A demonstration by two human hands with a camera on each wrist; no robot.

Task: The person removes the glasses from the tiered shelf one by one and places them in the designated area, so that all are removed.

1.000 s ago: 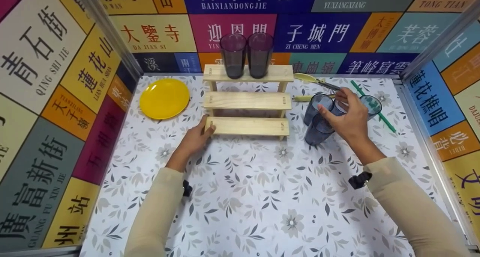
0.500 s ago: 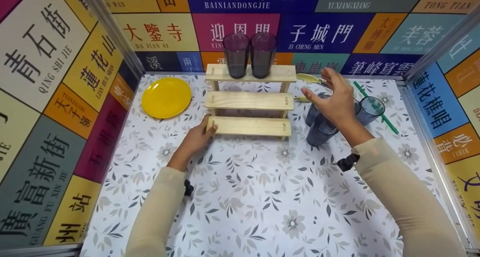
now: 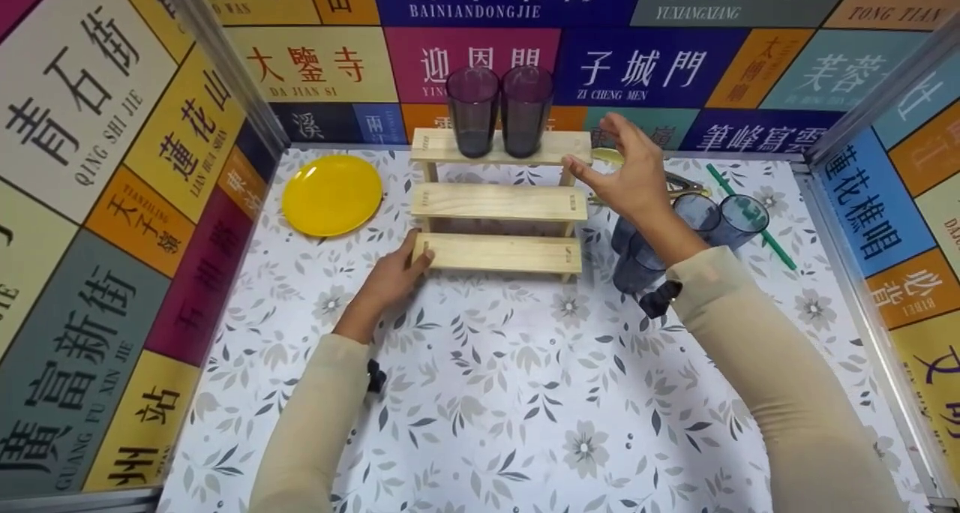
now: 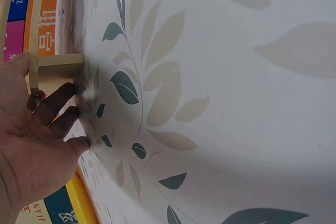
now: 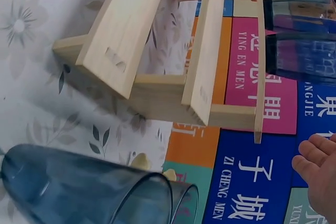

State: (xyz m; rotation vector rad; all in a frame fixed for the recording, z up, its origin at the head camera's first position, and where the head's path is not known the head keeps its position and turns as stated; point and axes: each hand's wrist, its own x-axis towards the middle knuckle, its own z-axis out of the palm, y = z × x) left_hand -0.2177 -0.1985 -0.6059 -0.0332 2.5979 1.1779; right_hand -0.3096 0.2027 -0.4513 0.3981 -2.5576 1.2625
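Observation:
A three-step wooden stand (image 3: 499,202) is at the back middle of the table. My left hand (image 3: 390,273) grips the left end of its lowest step, thumb on top; in the left wrist view, the thumb and index finger of this hand (image 4: 31,150) pinch the step's edge while the other fingers are spread. Two purplish glasses (image 3: 472,115) stand side by side on the top step. Holding nothing, my right hand (image 3: 634,179) hovers by the right end of that step, thumb apart from the fingers. Below it are several blue glasses (image 3: 694,213), partly hidden by the wrist.
A yellow plate (image 3: 332,196) lies left of the stand. A green stick (image 3: 780,250) lies behind the blue glasses at the right. Yellow-ended utensils (image 3: 606,155) are partly covered by my right hand. Printed panels (image 3: 645,63) wall in the back and sides.
My right hand has moved left and back, from over the blue glasses to the right end of the top step. My left hand keeps its grip on the stand.

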